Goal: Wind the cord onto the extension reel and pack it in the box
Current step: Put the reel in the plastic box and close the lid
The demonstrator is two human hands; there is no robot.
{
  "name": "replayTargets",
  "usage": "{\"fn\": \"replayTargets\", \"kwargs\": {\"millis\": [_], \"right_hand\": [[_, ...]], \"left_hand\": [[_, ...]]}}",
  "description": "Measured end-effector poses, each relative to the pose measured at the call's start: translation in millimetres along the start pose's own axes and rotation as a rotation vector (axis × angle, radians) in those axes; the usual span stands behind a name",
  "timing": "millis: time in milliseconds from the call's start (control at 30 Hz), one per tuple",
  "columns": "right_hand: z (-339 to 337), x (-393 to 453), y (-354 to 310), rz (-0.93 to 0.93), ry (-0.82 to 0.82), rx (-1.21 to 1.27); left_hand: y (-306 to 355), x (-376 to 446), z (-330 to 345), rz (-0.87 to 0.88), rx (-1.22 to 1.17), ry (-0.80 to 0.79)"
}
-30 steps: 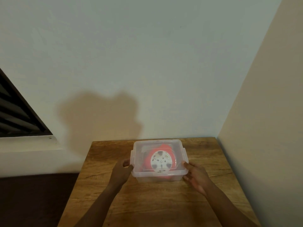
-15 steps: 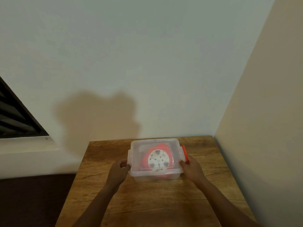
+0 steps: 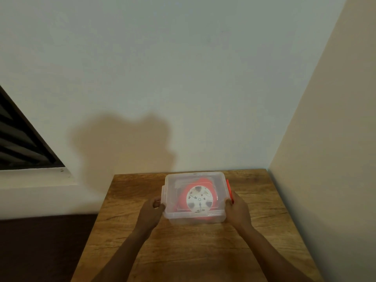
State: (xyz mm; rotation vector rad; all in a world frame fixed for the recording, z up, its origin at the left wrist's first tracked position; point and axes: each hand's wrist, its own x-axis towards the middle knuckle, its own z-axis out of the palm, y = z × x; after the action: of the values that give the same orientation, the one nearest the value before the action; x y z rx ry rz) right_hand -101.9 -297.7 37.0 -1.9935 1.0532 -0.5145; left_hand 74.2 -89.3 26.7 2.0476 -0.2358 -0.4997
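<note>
gripping lidded box [image 3: 194, 215] between left hand [image 3: 151, 210] and right hand [image 3: 238, 209]; fingers clenched on short ends, long axis crosswise, reel [image 3: 200, 198] inside.

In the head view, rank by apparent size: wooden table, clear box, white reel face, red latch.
1. wooden table
2. clear box
3. white reel face, seen through the lid
4. red latch, a thin strip on the box's right side

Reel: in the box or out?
In. The red reel shows through the clear lid of the box on the table.
</note>
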Motion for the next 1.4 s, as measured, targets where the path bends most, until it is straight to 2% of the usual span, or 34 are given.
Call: {"fn": "replayTargets", "kwargs": {"millis": [200, 367, 467, 567, 733, 833, 967, 1133, 1267, 1400], "right_hand": [[3.6, -3.6, 2.4, -0.067, 0.018, -0.04], [3.7, -8.8, 3.2, -0.128, 0.048, -0.049], [1.6, -9.5, 2.8, -0.135, 0.032, -0.041], [0.0, -10.1, 2.9, -0.148, 0.026, -0.037], [-0.2, -10.5, 4.2, -0.154, 0.024, -0.037], [0.6, -9.9, 6.3, -0.145, 0.025, -0.035], [2.0, -10.3, 8.5, -0.159, 0.043, -0.032], [1.2, -10.9, 9.1, -0.175, 0.056, -0.032], [1.9, -10.3, 9.2, -0.174, 0.056, -0.032], [2.4, -10.3, 10.7, -0.16, 0.045, -0.026]], "left_hand": [[2.7, -2.6, -3.0, -0.019, -0.06, -0.046], [-11.6, -12.0, -10.9, -0.267, -0.425, -0.242], [-17.7, -12.7, -12.1, -0.36, -0.579, -0.302], [-15.9, -8.1, -10.4, -0.343, -0.661, -0.301], [-13.9, -2.1, -13.3, -0.329, -0.662, -0.267], [-8.1, -0.1, -13.1, -0.21, -0.554, -0.24], [3.3, 0.5, -7.8, -0.003, -0.194, -0.174], [9.0, -2.2, 1.5, 0.148, 0.156, -0.071], [10.1, -9.2, 7.1, 0.22, 0.216, 0.03], [7.8, -12.2, 9.2, 0.239, 0.258, 0.067]]}}
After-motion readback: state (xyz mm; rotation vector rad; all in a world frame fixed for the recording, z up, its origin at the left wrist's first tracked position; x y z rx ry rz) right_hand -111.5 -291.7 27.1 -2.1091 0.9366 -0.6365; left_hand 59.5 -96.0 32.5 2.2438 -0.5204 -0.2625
